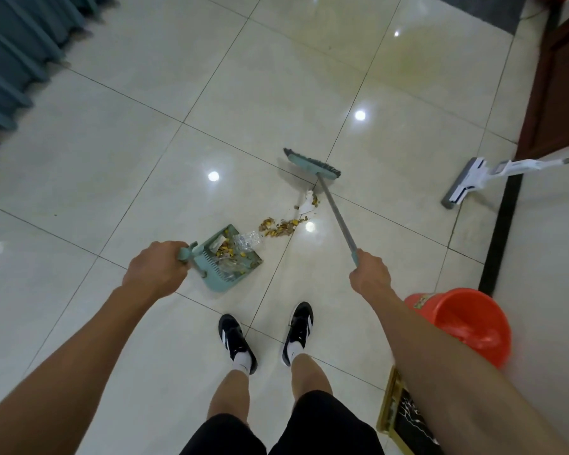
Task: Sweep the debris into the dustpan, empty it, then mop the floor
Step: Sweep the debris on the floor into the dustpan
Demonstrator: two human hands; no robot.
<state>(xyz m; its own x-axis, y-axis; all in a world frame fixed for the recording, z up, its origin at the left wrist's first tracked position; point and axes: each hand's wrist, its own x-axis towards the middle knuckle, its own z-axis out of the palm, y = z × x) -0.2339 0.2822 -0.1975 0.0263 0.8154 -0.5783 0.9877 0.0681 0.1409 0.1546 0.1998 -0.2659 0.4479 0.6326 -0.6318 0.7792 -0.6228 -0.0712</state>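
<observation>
My left hand (156,269) gripped the dustpan (232,259) handle; my right hand (370,274) curled round the broom (312,165) stick. The dry crumbs (280,227) lay at two o'clock from the pan. They looked light, so soft strokes seemed best.

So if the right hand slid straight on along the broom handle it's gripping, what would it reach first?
Probably the broom head; the right hand has only bare handle ahead. The debris lies left of that line.
</observation>
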